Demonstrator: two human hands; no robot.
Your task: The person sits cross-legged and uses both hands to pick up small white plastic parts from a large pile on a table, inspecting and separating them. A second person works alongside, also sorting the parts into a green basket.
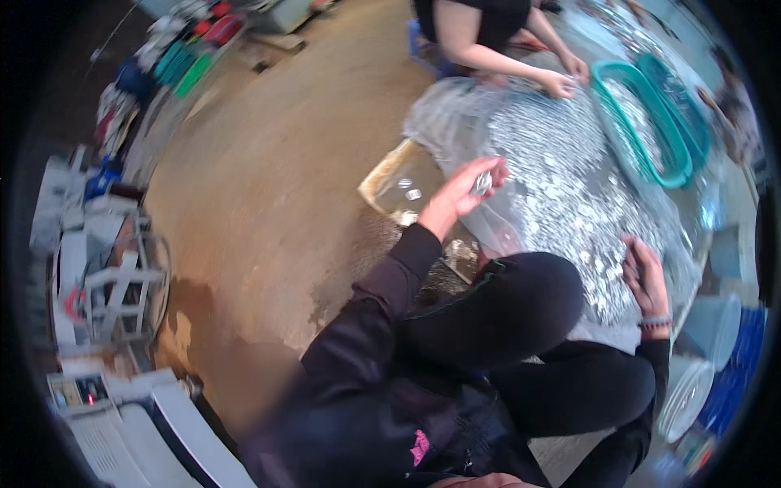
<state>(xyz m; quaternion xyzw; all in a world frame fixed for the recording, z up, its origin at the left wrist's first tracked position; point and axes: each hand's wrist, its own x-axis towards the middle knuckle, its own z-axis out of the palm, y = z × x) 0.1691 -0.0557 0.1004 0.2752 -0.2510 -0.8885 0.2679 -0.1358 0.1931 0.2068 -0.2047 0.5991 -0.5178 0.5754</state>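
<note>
My left hand is turned palm up at the left edge of a wide spread of small shiny silver pieces. Its fingers curl around a few of these silver pieces; their exact kind is too small to make out. At the right side of the spread, my right hand rests low by the pieces, fingers loosely bent and apart, with nothing visible in it. Under the pieces lies a clear plastic sheet, bunched at its left edge.
Across the spread, another person's hands work over the pieces. A green oval basket holding silver pieces stands at the far right. A shallow tray lies on the floor left of the sheet. Pale buckets stand at the right.
</note>
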